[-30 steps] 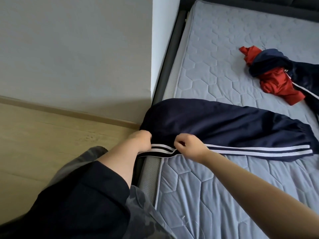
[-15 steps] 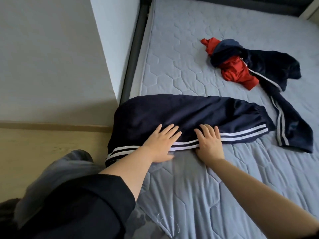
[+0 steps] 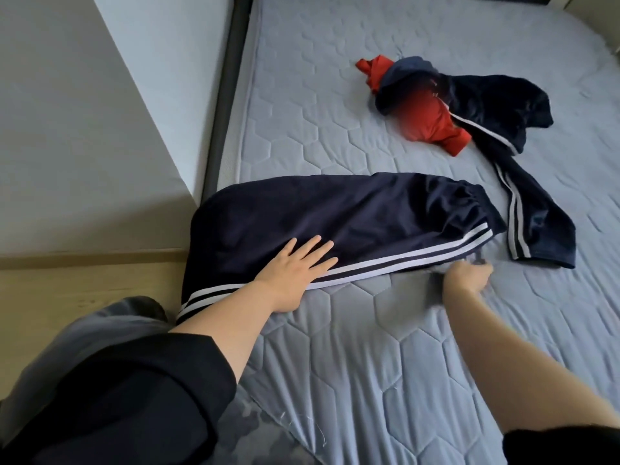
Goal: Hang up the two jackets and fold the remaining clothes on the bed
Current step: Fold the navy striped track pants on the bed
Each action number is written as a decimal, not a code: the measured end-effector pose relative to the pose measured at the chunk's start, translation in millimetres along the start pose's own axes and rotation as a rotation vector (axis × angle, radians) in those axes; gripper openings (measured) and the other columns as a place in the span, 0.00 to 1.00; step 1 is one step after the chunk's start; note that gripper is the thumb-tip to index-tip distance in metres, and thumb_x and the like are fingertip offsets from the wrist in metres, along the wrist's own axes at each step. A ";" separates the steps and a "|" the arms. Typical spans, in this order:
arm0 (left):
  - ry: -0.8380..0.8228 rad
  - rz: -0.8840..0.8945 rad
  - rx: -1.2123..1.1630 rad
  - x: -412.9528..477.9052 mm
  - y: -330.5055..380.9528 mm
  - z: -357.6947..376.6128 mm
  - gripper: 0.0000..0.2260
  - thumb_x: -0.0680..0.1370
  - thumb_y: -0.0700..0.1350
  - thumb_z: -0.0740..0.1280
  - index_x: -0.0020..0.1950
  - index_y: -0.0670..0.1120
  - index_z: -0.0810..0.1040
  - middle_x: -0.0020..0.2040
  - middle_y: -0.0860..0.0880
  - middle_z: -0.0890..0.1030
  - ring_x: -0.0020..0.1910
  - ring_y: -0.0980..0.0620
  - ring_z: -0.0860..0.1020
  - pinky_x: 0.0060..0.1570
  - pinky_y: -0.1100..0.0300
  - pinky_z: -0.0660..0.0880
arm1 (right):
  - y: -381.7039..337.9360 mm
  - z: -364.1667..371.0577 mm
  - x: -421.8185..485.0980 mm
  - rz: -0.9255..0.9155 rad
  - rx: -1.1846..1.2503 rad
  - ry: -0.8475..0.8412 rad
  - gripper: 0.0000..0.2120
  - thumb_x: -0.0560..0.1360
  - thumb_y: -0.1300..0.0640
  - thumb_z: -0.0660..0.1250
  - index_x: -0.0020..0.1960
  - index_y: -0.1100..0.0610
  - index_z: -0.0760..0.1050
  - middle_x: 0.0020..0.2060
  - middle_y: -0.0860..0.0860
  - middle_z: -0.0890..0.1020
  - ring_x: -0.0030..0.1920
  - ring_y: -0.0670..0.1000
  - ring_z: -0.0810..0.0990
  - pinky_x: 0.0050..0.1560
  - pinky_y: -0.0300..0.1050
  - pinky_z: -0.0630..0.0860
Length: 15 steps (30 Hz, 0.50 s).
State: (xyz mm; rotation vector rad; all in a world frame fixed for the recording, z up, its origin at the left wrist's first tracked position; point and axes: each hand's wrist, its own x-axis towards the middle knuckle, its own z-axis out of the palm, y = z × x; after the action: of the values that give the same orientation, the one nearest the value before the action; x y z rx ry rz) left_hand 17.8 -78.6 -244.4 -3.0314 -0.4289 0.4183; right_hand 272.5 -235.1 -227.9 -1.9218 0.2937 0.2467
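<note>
Navy track pants (image 3: pixel 352 216) with two white side stripes lie flat across the near left part of the grey quilted mattress (image 3: pixel 385 380), one end hanging over the bed's left edge. My left hand (image 3: pixel 298 266) presses flat on them with straight, spread fingers, near the stripes. My right hand (image 3: pixel 468 276) is at the pants' lower edge close to the gathered right end; it is blurred, so its grip is unclear. Farther back lies a crumpled red garment (image 3: pixel 429 127) tangled with another navy striped garment (image 3: pixel 503 102).
A white wall corner (image 3: pixel 141 95) and the dark bed frame (image 3: pixel 224 95) run along the left. Wooden floor (image 3: pixel 67 290) lies at the lower left. My dark sleeve and grey trousers (image 3: pixel 100 380) fill the bottom left corner.
My right hand has slid right along the striped edge toward the gathered end. My left hand stays flat on the pants. The view has shifted right, showing more of the bed.
</note>
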 end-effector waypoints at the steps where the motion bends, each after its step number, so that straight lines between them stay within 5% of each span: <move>1: -0.005 0.005 0.017 1.3 1.3 0.6 0.38 0.73 0.41 0.58 0.77 0.53 0.39 0.77 0.50 0.35 0.75 0.47 0.34 0.73 0.46 0.40 | -9.7 -1.3 5.8 0.113 0.178 -0.032 0.09 0.77 0.63 0.55 0.46 0.54 0.72 0.42 0.52 0.78 0.45 0.53 0.76 0.38 0.39 0.74; 3: 0.000 0.015 0.028 4.4 6.1 1.6 0.36 0.73 0.46 0.55 0.77 0.51 0.39 0.77 0.50 0.36 0.75 0.49 0.34 0.72 0.46 0.38 | -22.2 -2.3 15.2 0.291 0.463 -0.097 0.11 0.77 0.58 0.57 0.36 0.52 0.70 0.29 0.46 0.75 0.30 0.46 0.74 0.25 0.35 0.70; 5: 0.027 0.057 0.054 8.8 13.3 2.5 0.34 0.75 0.51 0.53 0.77 0.49 0.40 0.77 0.50 0.38 0.75 0.49 0.35 0.72 0.47 0.38 | -25.3 2.0 20.2 0.325 0.557 -0.199 0.06 0.76 0.52 0.63 0.46 0.52 0.76 0.37 0.46 0.81 0.36 0.47 0.80 0.39 0.39 0.78; 7: 0.024 0.091 0.054 12.9 21.7 1.0 0.33 0.76 0.52 0.53 0.78 0.48 0.42 0.78 0.50 0.40 0.76 0.50 0.38 0.72 0.46 0.40 | -25.2 8.6 23.5 0.335 0.412 -0.233 0.11 0.75 0.52 0.68 0.56 0.53 0.75 0.45 0.48 0.81 0.46 0.50 0.81 0.52 0.47 0.77; 10: -0.054 0.053 -0.106 17.5 28.4 -5.5 0.32 0.77 0.52 0.54 0.78 0.49 0.44 0.78 0.51 0.43 0.76 0.53 0.40 0.73 0.47 0.41 | -31.7 16.2 21.6 0.261 0.278 -0.199 0.16 0.74 0.62 0.67 0.61 0.59 0.73 0.46 0.50 0.78 0.51 0.53 0.79 0.56 0.47 0.76; 12: -0.094 0.005 -0.336 20.1 28.4 -12.1 0.29 0.79 0.53 0.55 0.78 0.51 0.48 0.78 0.54 0.46 0.76 0.55 0.41 0.73 0.50 0.40 | -40.0 25.2 18.6 0.099 0.186 -0.152 0.18 0.73 0.66 0.62 0.63 0.60 0.71 0.47 0.50 0.78 0.49 0.50 0.78 0.53 0.42 0.74; 15: -0.023 -0.220 -1.025 26.5 24.5 -27.0 0.20 0.81 0.47 0.58 0.73 0.49 0.65 0.75 0.54 0.60 0.75 0.57 0.54 0.73 0.57 0.47 | -51.1 35.7 -2.5 -0.263 -0.019 -0.160 0.16 0.72 0.69 0.56 0.58 0.59 0.70 0.47 0.47 0.76 0.52 0.52 0.77 0.49 0.35 0.69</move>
State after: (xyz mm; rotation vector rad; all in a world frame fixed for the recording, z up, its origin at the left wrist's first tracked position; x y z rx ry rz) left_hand 56.1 -95.1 -227.4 -3.8369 -1.3144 0.2602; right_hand 285.3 -183.7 -194.8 -1.9224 -0.0684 0.2270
